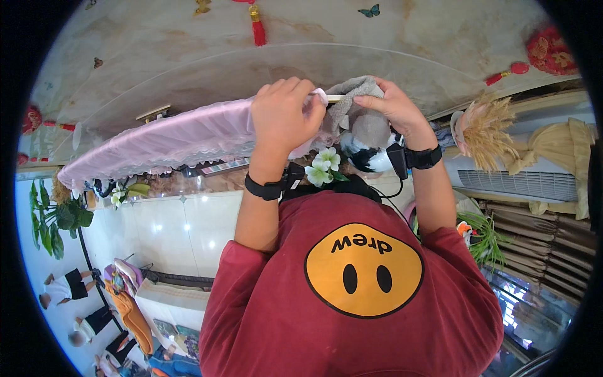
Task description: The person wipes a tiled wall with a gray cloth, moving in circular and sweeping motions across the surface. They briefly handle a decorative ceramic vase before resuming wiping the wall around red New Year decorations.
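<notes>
My left hand (287, 113) grips the end of a pink ruffled fabric cover (188, 127) with lace trim, which stretches along a long, narrow object to the left. A pale flat edge (335, 99) shows between my hands, at the end of the pink cover. My right hand (395, 106) holds a grey cloth (358, 94) against that edge, thumb in front. Part of the grey cloth hangs below it, before a black and white rounded object (370, 151). What lies under the pink cover is hidden.
White artificial flowers (322, 167) stand just below my hands. At right are dried grass plumes (490, 127), an air conditioner (518, 184) and a green plant (485, 240). A marbled wall (330, 28) with red tassels rises beyond. Several people are far off at lower left.
</notes>
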Tool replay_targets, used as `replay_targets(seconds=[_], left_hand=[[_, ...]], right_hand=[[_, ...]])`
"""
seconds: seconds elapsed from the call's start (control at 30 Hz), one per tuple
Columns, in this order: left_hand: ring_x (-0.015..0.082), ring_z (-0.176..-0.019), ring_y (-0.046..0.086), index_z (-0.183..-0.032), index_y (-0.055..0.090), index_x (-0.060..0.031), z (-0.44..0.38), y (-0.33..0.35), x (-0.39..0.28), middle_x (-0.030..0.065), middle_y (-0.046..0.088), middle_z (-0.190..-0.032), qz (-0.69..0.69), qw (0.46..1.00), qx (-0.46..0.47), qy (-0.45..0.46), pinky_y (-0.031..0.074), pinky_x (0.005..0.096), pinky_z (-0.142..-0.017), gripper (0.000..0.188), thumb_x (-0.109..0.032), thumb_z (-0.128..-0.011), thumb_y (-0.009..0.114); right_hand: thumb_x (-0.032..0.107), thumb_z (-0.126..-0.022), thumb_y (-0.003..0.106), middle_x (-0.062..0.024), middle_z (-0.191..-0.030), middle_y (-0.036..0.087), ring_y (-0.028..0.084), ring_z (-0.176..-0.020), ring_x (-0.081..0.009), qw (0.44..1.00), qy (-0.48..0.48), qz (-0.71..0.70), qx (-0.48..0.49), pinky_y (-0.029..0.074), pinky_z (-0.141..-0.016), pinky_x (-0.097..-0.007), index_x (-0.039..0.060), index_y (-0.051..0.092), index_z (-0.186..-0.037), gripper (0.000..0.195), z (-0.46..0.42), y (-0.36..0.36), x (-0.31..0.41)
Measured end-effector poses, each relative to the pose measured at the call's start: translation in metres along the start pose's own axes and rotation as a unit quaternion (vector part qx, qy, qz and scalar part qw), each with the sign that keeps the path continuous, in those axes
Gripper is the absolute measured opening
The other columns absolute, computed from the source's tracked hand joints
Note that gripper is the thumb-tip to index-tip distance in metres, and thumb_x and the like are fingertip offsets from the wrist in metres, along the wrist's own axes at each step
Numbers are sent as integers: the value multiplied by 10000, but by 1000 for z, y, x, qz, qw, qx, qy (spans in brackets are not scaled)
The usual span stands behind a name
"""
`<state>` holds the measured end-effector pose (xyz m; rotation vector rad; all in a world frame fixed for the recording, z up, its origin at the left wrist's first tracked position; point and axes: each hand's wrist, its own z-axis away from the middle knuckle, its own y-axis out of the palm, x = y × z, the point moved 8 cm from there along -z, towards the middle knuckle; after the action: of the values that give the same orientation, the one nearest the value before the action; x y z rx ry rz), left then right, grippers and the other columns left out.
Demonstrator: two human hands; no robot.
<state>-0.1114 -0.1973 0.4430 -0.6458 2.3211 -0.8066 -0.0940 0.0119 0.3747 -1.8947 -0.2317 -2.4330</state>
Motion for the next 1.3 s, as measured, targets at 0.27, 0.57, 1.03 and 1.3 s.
replay_targets(seconds=[0.27, 0.57, 1.03, 1.3], left_hand=[[236, -721, 622, -800, 666, -126, 4, -4, 0, 22, 612, -746, 23, 999, -38, 29, 452, 395, -658, 117, -235, -780, 706], [233, -723, 629, -819, 682, -123, 1, -3, -1, 16, 622, -751, 20, 999, -35, 22, 457, 390, -663, 125, -236, -774, 711], [260, -749, 651, -865, 704, -112, 2, -1, 0, 33, 672, -807, 5, 1000, 1, 4, 470, 399, -675, 146, -229, -778, 702], [243, -731, 635, -829, 693, -117, 4, -1, 1, 23, 641, -767, 20, 999, -41, 20, 465, 394, -670, 142, -246, -769, 702]], right_hand=[[67, -920, 738, -135, -1301, 677, 673, -1156, -241, 976, 14, -202, 74, 521, -1036, -377, -44, 547, -1404, 533, 8, -35, -16], [16, -915, 704, -156, -1298, 679, 675, -1169, -243, 964, -42, -248, 86, 519, -1048, -383, -66, 529, -1418, 539, 1, -54, -35], [63, -863, 722, -138, -1318, 682, 660, -1194, -236, 977, 2, -185, 107, 488, -1077, -372, -40, 561, -1426, 595, -3, -9, -8], [-34, -827, 604, -213, -1389, 635, 650, -1238, -316, 936, -17, -319, 146, 486, -1113, -432, -102, 490, -1462, 649, -5, -39, -30]])
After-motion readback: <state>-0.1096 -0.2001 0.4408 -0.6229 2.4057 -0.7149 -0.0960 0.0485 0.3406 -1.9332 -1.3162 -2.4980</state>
